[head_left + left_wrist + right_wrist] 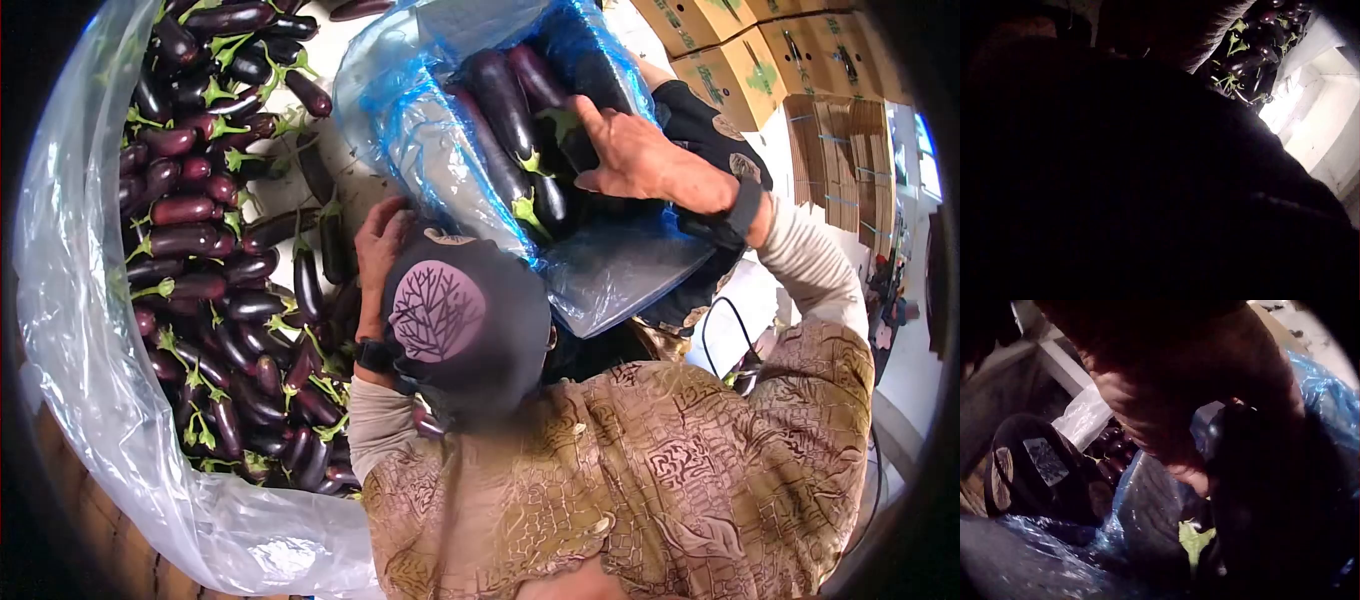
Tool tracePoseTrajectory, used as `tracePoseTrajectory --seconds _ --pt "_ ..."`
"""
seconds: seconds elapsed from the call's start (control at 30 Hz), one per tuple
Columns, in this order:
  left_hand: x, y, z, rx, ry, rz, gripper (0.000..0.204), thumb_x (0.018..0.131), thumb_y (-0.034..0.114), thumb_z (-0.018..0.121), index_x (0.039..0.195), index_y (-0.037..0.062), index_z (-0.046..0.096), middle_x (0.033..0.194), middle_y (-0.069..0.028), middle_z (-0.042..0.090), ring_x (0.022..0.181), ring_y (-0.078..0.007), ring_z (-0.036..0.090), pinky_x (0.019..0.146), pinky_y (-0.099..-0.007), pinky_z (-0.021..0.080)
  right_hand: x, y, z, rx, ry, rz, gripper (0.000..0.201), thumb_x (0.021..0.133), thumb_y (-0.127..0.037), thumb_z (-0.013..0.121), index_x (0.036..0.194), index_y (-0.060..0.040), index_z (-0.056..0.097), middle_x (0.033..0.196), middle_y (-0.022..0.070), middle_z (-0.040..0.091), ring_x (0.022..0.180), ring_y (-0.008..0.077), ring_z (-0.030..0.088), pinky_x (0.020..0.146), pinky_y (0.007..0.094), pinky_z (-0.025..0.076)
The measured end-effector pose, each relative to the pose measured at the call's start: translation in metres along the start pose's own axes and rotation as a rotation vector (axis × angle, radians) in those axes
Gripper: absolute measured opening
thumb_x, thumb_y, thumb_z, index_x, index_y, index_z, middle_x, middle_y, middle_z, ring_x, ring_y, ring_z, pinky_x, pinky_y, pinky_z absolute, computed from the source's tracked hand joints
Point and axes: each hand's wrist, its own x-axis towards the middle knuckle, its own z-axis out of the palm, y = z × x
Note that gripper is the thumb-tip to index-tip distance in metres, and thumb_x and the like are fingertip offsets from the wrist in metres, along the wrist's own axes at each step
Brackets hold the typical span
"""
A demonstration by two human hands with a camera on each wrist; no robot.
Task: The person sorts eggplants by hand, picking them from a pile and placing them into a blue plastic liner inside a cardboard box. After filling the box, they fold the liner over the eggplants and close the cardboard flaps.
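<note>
Now right hand [640, 155] grips boxed eggplant [585, 120].

I see glossy, smooth-skinned eggplants [200, 290] heaped at nine o'clock on clear crinkled plastic sheeting [80, 330]; thin blue plastic liner [420, 130]; matt cardboard boxes [740, 60] at one o'clock.
</note>
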Motion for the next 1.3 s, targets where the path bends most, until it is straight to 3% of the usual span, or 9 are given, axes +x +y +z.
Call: tracePoseTrajectory --seconds 0.2,0.37,0.43,0.5,0.83,0.9,1.03,1.1,1.3 --pt "-0.004 -0.029 -0.005 -0.128 0.087 -0.134 0.033 0.093 0.015 0.059 0.123 0.0019 0.06 0.1 -0.0047 0.071 0.073 -0.0053 0.055 0.061 -0.0191 0.041 -0.011 0.001 0.006 -0.036 0.118 -0.072 0.091 0.073 -0.02 0.075 0.142 0.0072 0.023 0.117 0.0327 0.051 0.098 0.0469 0.059 0.085 0.0465 0.05" --pt "-0.009 -0.024 -0.003 -0.156 0.075 -0.112 0.033 0.093 0.014 0.059 0.123 0.0016 0.06 0.1 -0.0051 0.07 0.077 -0.0066 0.058 0.064 -0.0185 0.042 -0.028 0.005 -0.033 0.086 0.145 -0.095 0.081 0.07 -0.014 0.074 0.138 0.0033 0.033 0.116 0.0314 0.054 0.096 0.0449 0.061 0.085 0.0478 0.049" --pt "-0.01 -0.021 -0.001 -0.139 0.069 -0.125 0.032 0.093 0.013 0.059 0.123 0.0009 0.06 0.1 -0.0058 0.07 0.08 -0.008 0.061 0.067 -0.0188 0.045 -0.028 0.021 -0.045 0.218 0.28 -0.292 0.078 0.069 -0.012 0.074 0.136 -0.0015 0.036 0.113 0.0292 0.056 0.096 0.0429 0.062 0.086 0.0458 0.048" --pt "-0.013 -0.018 0.005 -0.244 0.086 -0.146 0.031 0.094 0.012 0.058 0.121 -0.0013 0.059 0.1 -0.0085 0.068 0.087 -0.0119 0.065 0.074 -0.0226 0.051 -0.039 0.002 -0.083 0.323 0.08 0.009 0.076 0.07 -0.013 0.072 0.138 -0.0055 0.038 0.11 0.0248 0.057 0.1 0.0341 0.06 0.087 0.0375 0.045" --pt "-0.03 0.01 0.014 -0.243 0.055 -0.153 0.028 0.092 0.01 0.059 0.117 -0.0027 0.06 0.099 -0.011 0.068 0.086 -0.0153 0.066 0.076 -0.0266 0.054 0.0 0.035 -0.063 0.412 -0.108 -0.406 0.079 0.07 -0.023 0.076 0.139 -0.0082 0.04 0.122 0.0137 0.055 0.114 0.0262 0.052 0.095 0.0355 0.042" --pt "-0.026 0.001 0.01 -0.244 0.11 -0.15 0.028 0.093 0.012 0.06 0.119 -0.0008 0.06 0.098 -0.0102 0.068 0.083 -0.013 0.065 0.068 -0.0237 0.052 -0.002 0.032 -0.066 0.679 -0.196 -0.39 0.077 0.068 -0.013 0.075 0.137 -0.0087 0.041 0.122 0.0111 0.055 0.115 0.0239 0.051 0.097 0.035 0.041" --pt "-0.011 -0.032 -0.017 -0.247 0.124 -0.177 0.029 0.095 0.013 0.059 0.122 0.002 0.059 0.099 -0.0092 0.069 0.082 -0.0109 0.065 0.061 -0.0203 0.047 -0.017 0.018 -0.08 0.527 -0.036 -0.474 0.073 0.06 0.007 0.066 0.128 -0.0112 0.049 0.12 0.0074 0.055 0.118 0.0245 0.052 0.099 0.0358 0.042" --pt "-0.004 -0.047 -0.026 -0.318 0.105 -0.139 0.029 0.095 0.012 0.059 0.123 0.0037 0.058 0.101 -0.009 0.069 0.083 -0.0099 0.065 0.058 -0.0184 0.043 -0.028 0.0 -0.088 0.254 0.238 -0.727 0.067 0.057 0.011 0.062 0.119 -0.0114 0.053 0.118 0.0093 0.054 0.118 0.0284 0.051 0.099 0.0362 0.042" --pt "-0.009 -0.032 -0.01 -0.346 0.14 -0.202 0.027 0.096 0.01 0.056 0.122 0.0029 0.056 0.098 -0.0109 0.069 0.083 -0.0143 0.067 0.062 -0.023 0.051 -0.026 -0.001 -0.054 -0.454 0.535 -0.917 0.033 0.071 -0.017 0.062 0.104 -0.0138 0.058 0.121 0.0094 0.051 0.121 0.0319 0.049 0.101 0.0434 0.042"
